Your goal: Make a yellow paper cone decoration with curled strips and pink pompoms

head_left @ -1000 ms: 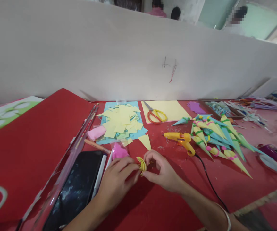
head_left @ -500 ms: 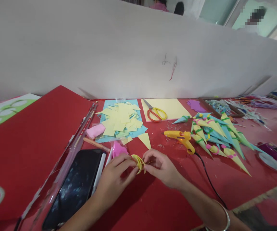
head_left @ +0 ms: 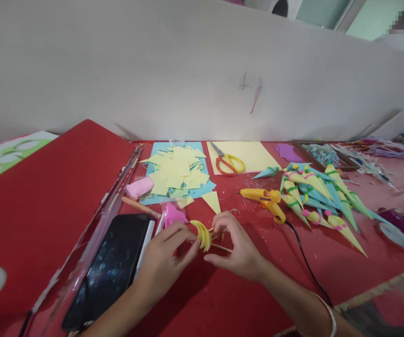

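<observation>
My left hand (head_left: pixel 169 255) pinches a small yellow flower-like piece (head_left: pixel 202 235) of curved, overlapping petals between thumb and fingers, just above the red table. From its right side a thin pale stick (head_left: pixel 222 247) runs toward my right palm. My right hand (head_left: pixel 239 243) is beside the piece, thumb and fingers spread apart, the upper fingertips close to the petals. Whether they touch them I cannot tell. Behind the hands lie a bright pink packet (head_left: pixel 174 215) and a loose yellow paper piece (head_left: pixel 212 201).
A yellow glue gun (head_left: pixel 263 196) with a black cord lies right of centre, beside a heap of yellow and blue paper cones (head_left: pixel 316 189). Scissors (head_left: pixel 227 161) rest on a cream sheet (head_left: pixel 258 157). Left are cut paper pieces (head_left: pixel 176 168) and a black phone (head_left: pixel 109 271).
My right thumb has parted from the yellow piece and the hand has spread. The petals are turned more toward me, and the thin stick now shows. The view has shifted slightly.
</observation>
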`<state>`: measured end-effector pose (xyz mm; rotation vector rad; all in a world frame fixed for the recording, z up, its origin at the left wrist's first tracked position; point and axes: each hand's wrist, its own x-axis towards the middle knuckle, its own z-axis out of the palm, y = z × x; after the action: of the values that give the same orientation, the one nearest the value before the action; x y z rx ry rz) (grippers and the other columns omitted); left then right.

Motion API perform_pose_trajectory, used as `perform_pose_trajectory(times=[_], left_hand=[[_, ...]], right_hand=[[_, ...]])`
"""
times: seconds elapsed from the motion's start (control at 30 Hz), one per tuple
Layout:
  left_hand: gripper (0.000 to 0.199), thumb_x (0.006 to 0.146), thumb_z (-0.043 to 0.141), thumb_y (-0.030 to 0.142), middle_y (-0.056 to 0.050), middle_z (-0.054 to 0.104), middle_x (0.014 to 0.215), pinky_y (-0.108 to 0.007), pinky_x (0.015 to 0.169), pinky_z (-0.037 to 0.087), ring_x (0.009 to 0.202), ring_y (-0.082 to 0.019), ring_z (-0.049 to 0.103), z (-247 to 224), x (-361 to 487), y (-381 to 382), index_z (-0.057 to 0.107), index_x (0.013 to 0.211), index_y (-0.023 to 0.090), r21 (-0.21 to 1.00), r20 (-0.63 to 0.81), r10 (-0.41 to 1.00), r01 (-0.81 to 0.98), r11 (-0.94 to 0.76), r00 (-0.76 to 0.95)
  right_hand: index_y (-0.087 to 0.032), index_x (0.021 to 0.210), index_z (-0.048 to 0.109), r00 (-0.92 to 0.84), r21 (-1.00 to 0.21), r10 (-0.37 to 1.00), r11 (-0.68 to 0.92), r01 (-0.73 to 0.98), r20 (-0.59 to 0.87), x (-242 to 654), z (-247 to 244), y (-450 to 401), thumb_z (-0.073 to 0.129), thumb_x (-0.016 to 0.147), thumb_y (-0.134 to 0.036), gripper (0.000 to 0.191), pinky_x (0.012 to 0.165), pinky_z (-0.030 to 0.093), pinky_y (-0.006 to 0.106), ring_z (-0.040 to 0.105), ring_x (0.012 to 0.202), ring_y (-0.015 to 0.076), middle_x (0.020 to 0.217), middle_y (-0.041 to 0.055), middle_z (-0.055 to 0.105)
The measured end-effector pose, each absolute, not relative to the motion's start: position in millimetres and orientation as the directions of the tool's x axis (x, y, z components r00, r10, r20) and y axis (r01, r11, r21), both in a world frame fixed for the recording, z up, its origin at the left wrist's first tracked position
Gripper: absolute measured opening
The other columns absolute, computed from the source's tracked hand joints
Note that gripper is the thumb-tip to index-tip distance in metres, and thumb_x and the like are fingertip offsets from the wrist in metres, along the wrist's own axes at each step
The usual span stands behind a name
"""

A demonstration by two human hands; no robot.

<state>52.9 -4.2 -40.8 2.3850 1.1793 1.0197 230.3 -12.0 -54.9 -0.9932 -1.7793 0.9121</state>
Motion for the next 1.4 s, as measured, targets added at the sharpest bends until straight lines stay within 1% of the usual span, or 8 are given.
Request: perform_pose_trajectory(times=[0.23, 0.4, 0.57, 0.67, 0.77, 1.0, 1.27, 1.4], left_hand=[[0.015, 0.079, 0.047, 0.019, 0.001, 0.057, 0.066, -0.020, 0.055, 0.043, 0.061, -0.011, 0.054, -41.9, 53.9, -4.8, 0.058, 0.069, 0.018, 0.485, 0.477, 0.768, 0.600, -0.636, 0.428], [0.015, 0.081, 0.046, 0.020, 0.001, 0.057, 0.067, -0.021, 0.056, 0.043, 0.062, -0.011, 0.054, -42.6, 52.8, -3.4, 0.058, 0.071, 0.019, 0.447, 0.497, 0.741, 0.599, -0.665, 0.451], [0.012, 0.082, 0.046, 0.020, 0.000, 0.059, 0.074, -0.023, 0.058, 0.044, 0.065, -0.011, 0.056, -45.4, 49.6, -0.9, 0.057, 0.078, 0.020, 0.318, 0.559, 0.647, 0.587, -0.744, 0.518], [0.013, 0.084, 0.045, 0.020, 0.001, 0.061, 0.075, -0.024, 0.060, 0.044, 0.067, -0.012, 0.057, -44.8, 48.4, 1.2, 0.057, 0.081, 0.021, 0.221, 0.590, 0.584, 0.584, -0.781, 0.558], [0.013, 0.083, 0.046, 0.019, 0.000, 0.061, 0.074, -0.025, 0.061, 0.044, 0.067, -0.012, 0.058, -43.6, 46.1, 3.0, 0.059, 0.080, 0.021, 0.172, 0.607, 0.565, 0.602, -0.780, 0.558], [0.017, 0.084, 0.044, 0.022, -0.001, 0.062, 0.077, -0.027, 0.067, 0.044, 0.071, -0.014, 0.057, -36.5, 35.5, 7.9, 0.061, 0.081, 0.022, 0.139, 0.564, 0.605, 0.658, -0.740, 0.561], [0.021, 0.086, 0.040, 0.025, 0.000, 0.064, 0.078, -0.029, 0.067, 0.043, 0.070, -0.014, 0.058, -29.6, 24.3, 15.8, 0.061, 0.082, 0.025, 0.125, 0.525, 0.604, 0.647, -0.752, 0.600], [0.021, 0.086, 0.040, 0.027, -0.001, 0.063, 0.076, -0.030, 0.068, 0.042, 0.072, -0.015, 0.057, -26.9, 20.6, 18.4, 0.059, 0.080, 0.024, 0.130, 0.548, 0.620, 0.675, -0.726, 0.561]], right_hand=[[-0.021, 0.082, 0.040, -0.300, -0.830, 0.865, 0.483, 0.280, 0.402, 229.0, -54.4, -11.4, 0.056, 0.066, -0.014, 0.023, 0.067, 0.042, 0.026, 0.045, 0.077, 0.0137, 0.086, 0.0021, 0.045], [-0.020, 0.084, 0.041, -0.279, -0.847, 0.888, 0.441, 0.296, 0.365, 229.3, -54.1, -11.4, 0.047, 0.068, -0.007, 0.022, 0.063, 0.042, 0.025, 0.047, 0.070, 0.0122, 0.082, 0.0018, 0.046], [-0.019, 0.087, 0.044, -0.211, -0.849, 0.923, 0.379, 0.368, 0.321, 230.9, -57.3, -10.0, 0.046, 0.072, -0.007, 0.020, 0.064, 0.043, 0.024, 0.050, 0.068, 0.0123, 0.078, 0.0012, 0.050], [-0.019, 0.083, 0.048, -0.198, -0.820, 0.919, 0.394, 0.415, 0.341, 232.3, -56.1, -8.7, 0.047, 0.073, -0.009, 0.014, 0.062, 0.042, 0.023, 0.050, 0.067, 0.0121, 0.076, 0.0008, 0.051], [-0.019, 0.077, 0.050, -0.190, -0.788, 0.907, 0.421, 0.449, 0.377, 233.8, -53.3, -7.7, 0.046, 0.077, -0.012, 0.008, 0.060, 0.040, 0.023, 0.048, 0.065, 0.0118, 0.073, 0.0006, 0.051], [-0.018, 0.069, 0.052, -0.160, -0.775, 0.905, 0.422, 0.471, 0.395, 237.3, -52.7, -5.5, 0.047, 0.077, -0.011, 0.011, 0.058, 0.039, 0.023, 0.047, 0.063, 0.0121, 0.068, 0.0004, 0.049], [-0.018, 0.073, 0.055, -0.194, -0.765, 0.901, 0.432, 0.477, 0.388, 238.1, -53.3, -4.7, 0.046, 0.078, -0.012, 0.013, 0.061, 0.039, 0.024, 0.049, 0.065, 0.0136, 0.069, 0.0014, 0.052], [-0.018, 0.073, 0.056, -0.187, -0.769, 0.904, 0.425, 0.478, 0.384, 238.8, -53.3, -4.0, 0.045, 0.078, -0.013, 0.013, 0.060, 0.040, 0.024, 0.050, 0.065, 0.0133, 0.070, 0.0019, 0.052]])
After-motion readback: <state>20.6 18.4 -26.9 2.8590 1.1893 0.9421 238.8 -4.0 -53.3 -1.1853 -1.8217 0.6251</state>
